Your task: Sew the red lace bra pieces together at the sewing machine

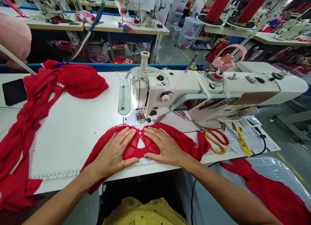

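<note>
A red lace-edged garment (131,150) lies spread on the white table in front of the sewing machine's needle area (141,116). It has a small keyhole gap at its middle, through which the white surface shows. My left hand (116,147) rests flat on the garment's left part, fingers stretched out. On the right part lies my right hand (165,145), also flat with its fingers extended. The two thumbs point toward each other near the table's front edge, slightly apart. The garment's upper lace edge is just short of the presser foot.
Scissors (216,139) with orange and red handles lie right of the garment, near a yellow tape measure (241,140). A heap of red fabric (31,102) and a black phone (14,91) are at the left. A plastic bin (272,166) holds red cloth.
</note>
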